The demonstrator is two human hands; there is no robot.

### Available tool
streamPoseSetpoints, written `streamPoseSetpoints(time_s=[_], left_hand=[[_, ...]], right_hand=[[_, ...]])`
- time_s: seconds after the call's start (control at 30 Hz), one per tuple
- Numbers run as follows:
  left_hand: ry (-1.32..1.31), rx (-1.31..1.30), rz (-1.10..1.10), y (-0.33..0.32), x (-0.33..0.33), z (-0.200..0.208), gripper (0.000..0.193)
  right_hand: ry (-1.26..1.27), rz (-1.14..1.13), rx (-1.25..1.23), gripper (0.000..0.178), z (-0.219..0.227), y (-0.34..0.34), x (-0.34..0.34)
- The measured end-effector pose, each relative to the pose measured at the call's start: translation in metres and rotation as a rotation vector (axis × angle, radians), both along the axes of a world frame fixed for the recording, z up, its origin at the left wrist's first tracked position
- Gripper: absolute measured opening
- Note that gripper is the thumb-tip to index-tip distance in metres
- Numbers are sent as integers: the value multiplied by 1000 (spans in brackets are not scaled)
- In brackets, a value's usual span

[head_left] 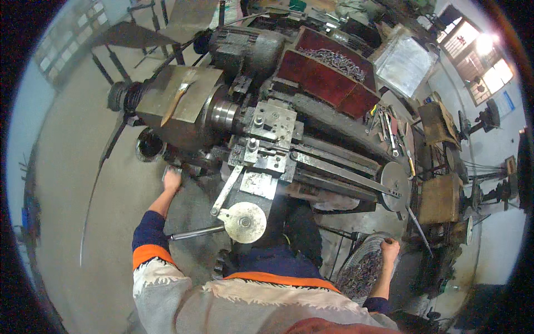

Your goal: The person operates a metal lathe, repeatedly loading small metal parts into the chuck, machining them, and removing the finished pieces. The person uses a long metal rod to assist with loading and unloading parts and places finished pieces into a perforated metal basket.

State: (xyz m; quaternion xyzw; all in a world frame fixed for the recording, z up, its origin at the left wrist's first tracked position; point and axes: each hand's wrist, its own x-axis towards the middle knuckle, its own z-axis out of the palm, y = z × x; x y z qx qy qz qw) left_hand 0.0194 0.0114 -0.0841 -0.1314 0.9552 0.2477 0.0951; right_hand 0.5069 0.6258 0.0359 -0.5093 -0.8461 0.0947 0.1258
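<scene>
My left hand (172, 181) is low at the left side of a lathe (272, 125), just below a dark round container (149, 146). Its fingers look curled at a small pale edge; what they hold is hidden. On the right, my right hand (390, 248) is over the far rim of a basket (359, 245), with fingers drawn together. Anything between them is too small to name. Many small dark metal pieces (361, 275) fill the basket. Neither hand touches the lathe's round handwheel plate (245, 222) or its bar handle (197, 232).
A brush (175, 106) lies on the lathe's headstock cover. Behind the bed stands a red tray (317, 78) holding small metal parts. Wrenches and other tools (392, 131) lie to its right. A long thin rod (92, 214) curves down at the left.
</scene>
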Motion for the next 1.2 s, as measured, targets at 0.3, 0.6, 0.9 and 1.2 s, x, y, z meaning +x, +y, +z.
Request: streamPoseSetpoints(time_s=[0.3, 0.6, 0.9, 1.2], left_hand=[[-87, -388, -386, -62, -11, -11, 33], [76, -180, -404, -105, 3, 123, 29], [355, -566, 250, -292, 119, 165, 46], [372, -394, 344, -138, 191, 177, 49]], right_hand=[[164, 391, 90, 28, 50, 6, -76], [347, 1110, -57, 35, 171, -135, -341], [-27, 1471, -244, 26, 164, -299, -482], [-14, 1523, 43, 21, 128, -298, -507]])
